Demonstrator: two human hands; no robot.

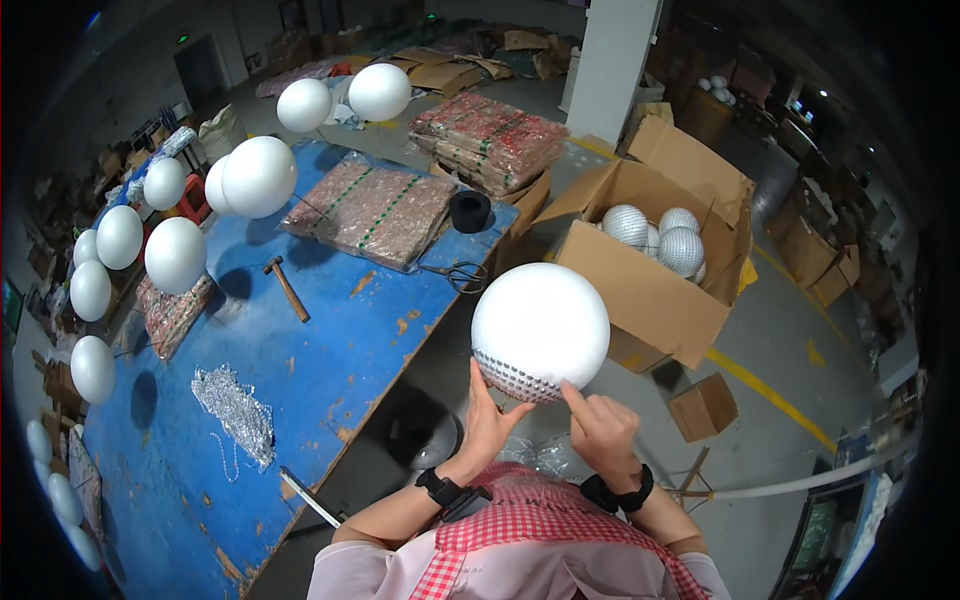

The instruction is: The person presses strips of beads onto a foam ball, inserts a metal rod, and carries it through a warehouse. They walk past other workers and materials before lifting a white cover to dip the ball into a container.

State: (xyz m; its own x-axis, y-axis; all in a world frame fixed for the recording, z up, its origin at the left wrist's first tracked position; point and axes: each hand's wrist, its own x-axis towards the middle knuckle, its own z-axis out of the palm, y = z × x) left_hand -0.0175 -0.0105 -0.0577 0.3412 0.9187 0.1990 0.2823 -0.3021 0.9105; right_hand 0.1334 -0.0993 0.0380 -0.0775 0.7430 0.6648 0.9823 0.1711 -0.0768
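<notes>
A large white ball [540, 322] is in front of me, its lower part wrapped in rows of small silvery studs [515, 378]. My left hand [486, 420] bears the ball from below left, index finger up along the studded band and thumb spread toward its underside. On the lower right, my right hand [604, 428] presses an index fingertip to the ball at the band's upper edge. Its other fingers are curled, and whether they hold anything is hidden.
A blue worktable [300, 345] at left bears a hammer [287, 290], scissors [457, 274], black tape roll [470, 211], silvery bead strands [235, 410] and wrapped packs [370, 210]. Several white balls [260, 177] stand along it. An open carton [640, 290] at right holds studded balls [681, 250].
</notes>
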